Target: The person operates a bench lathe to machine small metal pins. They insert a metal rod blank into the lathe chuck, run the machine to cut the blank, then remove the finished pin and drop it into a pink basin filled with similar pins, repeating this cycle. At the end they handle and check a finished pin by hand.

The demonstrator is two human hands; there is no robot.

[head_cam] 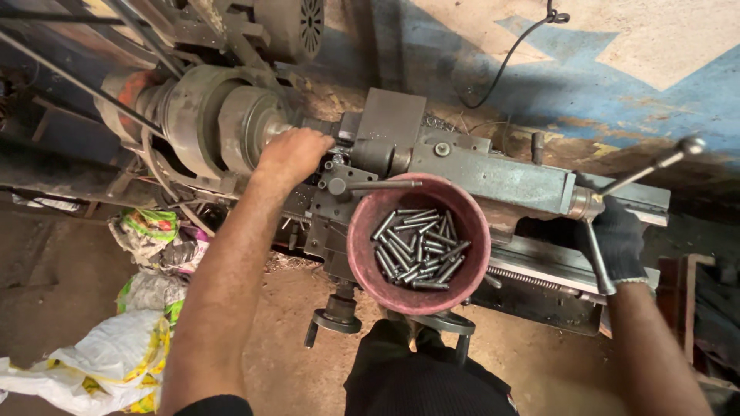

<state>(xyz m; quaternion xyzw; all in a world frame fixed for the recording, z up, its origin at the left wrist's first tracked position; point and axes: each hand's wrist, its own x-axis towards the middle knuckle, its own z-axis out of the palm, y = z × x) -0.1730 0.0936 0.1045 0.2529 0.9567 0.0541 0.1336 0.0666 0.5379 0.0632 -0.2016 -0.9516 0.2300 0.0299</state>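
A bare left hand [293,154] reaches into a worn grey lathe [478,173], its fingers curled together beside the chuck [231,123]; what they pinch cannot be seen. The right hand [617,239], in a dark glove, is wrapped shut around a spoke of the metal handle [597,258] at the lathe's right end. Between the arms, a reddish round bowl [362,246] sits on the machine, holding short steel pins [416,248]. Crumpled white, yellow and green plastic bags [116,354] lie on the dirt floor at lower left.
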